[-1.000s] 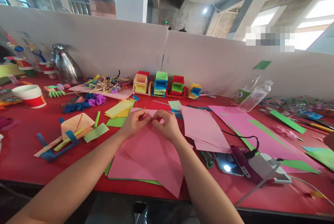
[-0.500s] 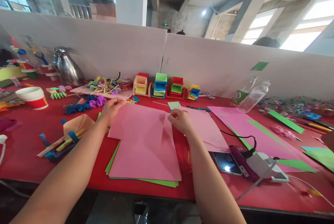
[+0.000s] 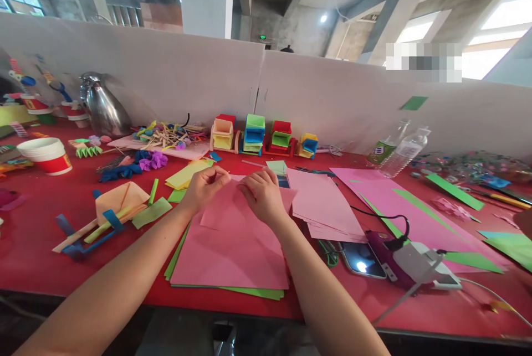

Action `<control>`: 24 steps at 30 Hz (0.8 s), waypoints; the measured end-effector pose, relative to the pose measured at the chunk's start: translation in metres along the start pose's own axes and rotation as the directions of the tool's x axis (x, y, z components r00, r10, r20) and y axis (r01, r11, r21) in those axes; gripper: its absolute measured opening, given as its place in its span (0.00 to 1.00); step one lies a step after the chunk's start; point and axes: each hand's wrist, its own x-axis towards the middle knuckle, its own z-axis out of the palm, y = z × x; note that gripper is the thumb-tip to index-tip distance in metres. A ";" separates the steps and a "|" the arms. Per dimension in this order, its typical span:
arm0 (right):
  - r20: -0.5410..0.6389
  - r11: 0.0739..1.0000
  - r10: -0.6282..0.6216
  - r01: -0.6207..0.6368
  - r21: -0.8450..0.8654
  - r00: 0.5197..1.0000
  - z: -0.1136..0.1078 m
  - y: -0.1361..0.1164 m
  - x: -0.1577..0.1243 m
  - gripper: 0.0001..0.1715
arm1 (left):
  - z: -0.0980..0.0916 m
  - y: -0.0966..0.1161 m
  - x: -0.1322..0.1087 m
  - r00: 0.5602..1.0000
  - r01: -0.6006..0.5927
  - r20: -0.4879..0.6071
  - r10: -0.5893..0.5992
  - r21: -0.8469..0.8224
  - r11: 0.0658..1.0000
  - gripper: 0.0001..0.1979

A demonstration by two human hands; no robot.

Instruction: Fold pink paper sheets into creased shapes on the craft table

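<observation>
Near the middle of the frame the person is working a pink sheet (image 3: 226, 213), which is lying on top of a pink stack (image 3: 233, 259) with a green sheet (image 3: 260, 293) showing under its lower edge, all on the red table (image 3: 41, 256). The left hand (image 3: 205, 184) is closed narrow, its fingertips pinching the sheet's upper edge. The right hand (image 3: 261, 195) is lying knuckles-up on the sheet just beside it, fingers bent down onto the paper; I cannot tell whether it is gripping or only pressing.

To my eye a fold is being set at the top of the sheet, with part of it doubled over and lying at a slant. A clean crease here would call for edges lined up and the paper held flat against the stack.

Loose pink sheets (image 3: 324, 206) are lying to the right, with a phone (image 3: 363, 259) at the lower right. Small paper boxes (image 3: 255, 132) are standing along the white partition above centre, a metal kettle (image 3: 102, 104) at the upper left.
</observation>
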 end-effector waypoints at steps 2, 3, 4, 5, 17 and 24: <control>-0.001 1.000 0.010 -0.010 -0.017 1.000 -0.002 0.008 0.000 0.11 | -0.010 -0.004 0.005 0.998 0.031 -0.055 -0.034 -0.060 0.998 0.09; -0.009 0.999 0.026 -0.026 -0.023 1.000 -0.003 0.013 -0.001 0.11 | -0.018 -0.007 0.008 0.991 0.059 -0.111 -0.072 -0.117 0.991 0.10; -0.029 0.998 0.050 -0.051 -0.028 0.998 -0.005 0.018 -0.001 0.10 | -0.025 -0.011 0.012 0.977 0.091 -0.172 -0.122 -0.180 0.980 0.11; -0.064 0.996 0.082 -0.084 -0.031 0.995 -0.007 0.023 -0.002 0.10 | -0.032 -0.014 0.016 0.958 0.120 -0.225 -0.177 -0.246 0.962 0.12; -0.220 0.948 -0.196 0.243 0.207 0.955 -0.002 -0.026 -0.006 0.16 | -0.031 -0.039 0.009 0.718 0.696 0.437 -0.542 -0.446 0.563 0.21; 0.069 0.808 -0.189 0.115 0.579 0.980 0.012 -0.004 -0.006 0.22 | -0.063 -0.046 0.012 0.761 0.646 0.437 -0.480 -0.584 0.492 0.26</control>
